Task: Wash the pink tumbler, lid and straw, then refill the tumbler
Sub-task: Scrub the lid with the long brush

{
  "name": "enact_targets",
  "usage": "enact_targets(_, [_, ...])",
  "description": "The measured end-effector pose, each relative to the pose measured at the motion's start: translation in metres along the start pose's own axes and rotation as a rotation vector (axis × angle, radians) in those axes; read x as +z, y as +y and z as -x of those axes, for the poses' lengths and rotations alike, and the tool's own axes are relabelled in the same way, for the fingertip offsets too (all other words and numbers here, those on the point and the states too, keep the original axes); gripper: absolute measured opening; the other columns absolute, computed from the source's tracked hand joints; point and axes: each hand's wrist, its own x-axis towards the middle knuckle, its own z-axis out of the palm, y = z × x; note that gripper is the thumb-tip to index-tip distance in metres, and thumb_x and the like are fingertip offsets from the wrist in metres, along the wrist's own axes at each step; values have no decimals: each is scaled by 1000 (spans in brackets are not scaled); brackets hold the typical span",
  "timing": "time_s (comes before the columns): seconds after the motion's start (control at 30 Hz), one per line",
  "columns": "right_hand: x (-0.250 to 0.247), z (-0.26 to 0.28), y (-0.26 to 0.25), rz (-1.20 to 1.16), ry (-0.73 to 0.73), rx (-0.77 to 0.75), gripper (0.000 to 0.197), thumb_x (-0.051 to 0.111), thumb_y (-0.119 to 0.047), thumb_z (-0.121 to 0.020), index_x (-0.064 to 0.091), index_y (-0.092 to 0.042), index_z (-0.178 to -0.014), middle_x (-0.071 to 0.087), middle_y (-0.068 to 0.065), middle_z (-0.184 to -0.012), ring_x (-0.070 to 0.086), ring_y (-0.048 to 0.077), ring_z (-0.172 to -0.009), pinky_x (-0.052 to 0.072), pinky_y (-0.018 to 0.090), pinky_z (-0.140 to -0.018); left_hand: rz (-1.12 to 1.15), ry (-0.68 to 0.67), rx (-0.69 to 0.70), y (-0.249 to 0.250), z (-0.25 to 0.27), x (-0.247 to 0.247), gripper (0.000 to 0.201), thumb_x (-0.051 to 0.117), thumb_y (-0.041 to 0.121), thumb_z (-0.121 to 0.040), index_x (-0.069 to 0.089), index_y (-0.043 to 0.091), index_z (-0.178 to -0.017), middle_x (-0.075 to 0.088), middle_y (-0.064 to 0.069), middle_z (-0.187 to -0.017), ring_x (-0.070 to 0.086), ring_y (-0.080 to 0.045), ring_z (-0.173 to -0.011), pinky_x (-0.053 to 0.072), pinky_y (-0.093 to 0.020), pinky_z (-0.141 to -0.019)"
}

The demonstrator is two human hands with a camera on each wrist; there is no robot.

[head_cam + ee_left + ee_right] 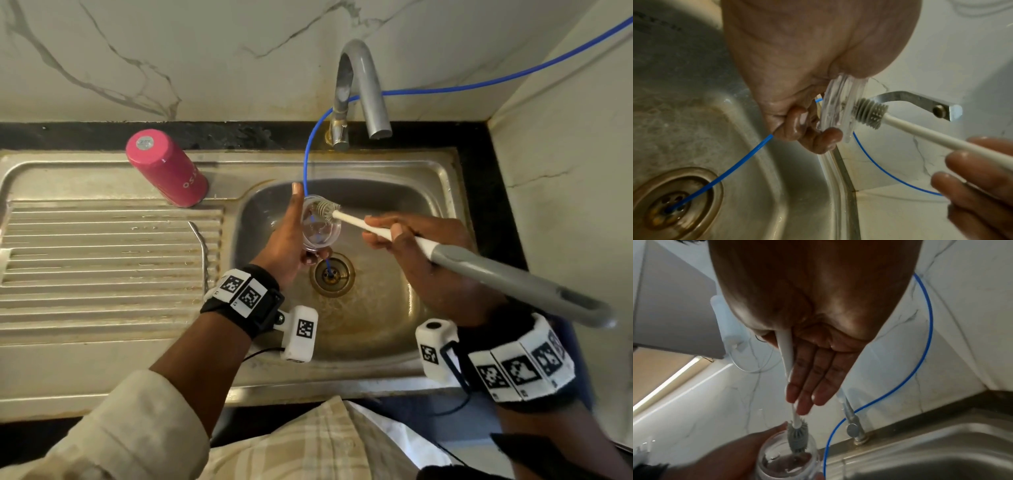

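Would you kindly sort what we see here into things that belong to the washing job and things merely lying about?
Job:
clear lid, held in left hand
bottle brush, in right hand, bristles on the lid
pink tumbler, upturned on the drainboard
metal straw
tap

Lying about:
blue tube running into the drain

Your right hand (813, 353) fills the 12 o'clock region, fingers (813, 386) extended along the white shaft of the bottle brush (795, 434), which runs toward 6 o'clock. The grey bristle head sits inside the clear lid (785, 459), held at 7 o'clock by your left hand (725, 457). A blue tube (925, 340) curves from 1 o'clock down to 6 o'clock. The tap base (855, 430) stands at 5 o'clock beside the steel sink (931, 451).
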Motion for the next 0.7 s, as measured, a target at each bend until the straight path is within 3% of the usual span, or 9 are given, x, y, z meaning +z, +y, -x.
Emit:
enact_targets(0.07, [-4,0,3,-37,38,33,33,50,-21,-107,74,-1,-119,80,8,-102,80,20,-95,66,42,-82,2,1,-1,3,-1,1,90,27,84,-97,71,12,-127,73,-19,-101,62,-20,-66,42,-23,-47])
enact_targets(0.17, [4,5,-4,-174,29,106,34,48,-12,-104,72,7,-118,80,15,-100,80,20,-93,61,23,-80,56,1,-14,5,-1,5,91,30,84,-96,68,5,-123,70,-13,-84,61,-20,-63,42,-24,-47])
enact_targets(0.23, [9,7,-6,-172,19,92,33,48,-9,-103,72,11,-115,80,19,-100,80,19,-91,59,19,-79,70,22,-41,2,-3,5,93,33,86,-94,69,6,-124,69,-13,-83,61,-21,-63,41,-26,-48])
enact_targets(0.37, [7,4,-2,-51,80,7,31,49,-10,-105,73,9,-109,80,13,-98,79,18,-93,63,30,-82,60,65,-75,0,-6,5,92,39,89,-90,73,12,-126,74,-14,-95,66,-22,-73,46,-29,-58])
enact_targets(0.47, [12,8,-7,23,90,-69,30,51,-13,-107,75,5,-107,79,14,-90,78,27,-81,62,41,-70,76,75,-47,2,-6,6,92,38,86,-93,71,8,-130,74,-15,-99,69,-23,-78,52,-30,-59])
enact_targets(0.53, [15,9,-9,29,93,-80,28,50,-8,-105,75,4,-106,78,16,-87,76,31,-77,58,46,-66,69,60,-34,3,-6,6,94,35,86,-94,70,6,-130,73,-15,-94,68,-22,-73,51,-28,-55])
enact_targets(0.7, [12,7,-7,50,144,-63,35,50,-21,-106,75,3,-108,78,10,-90,75,27,-77,58,46,-67,42,55,-16,3,-6,8,92,32,86,-95,71,9,-128,74,-15,-95,66,-22,-70,49,-28,-57])
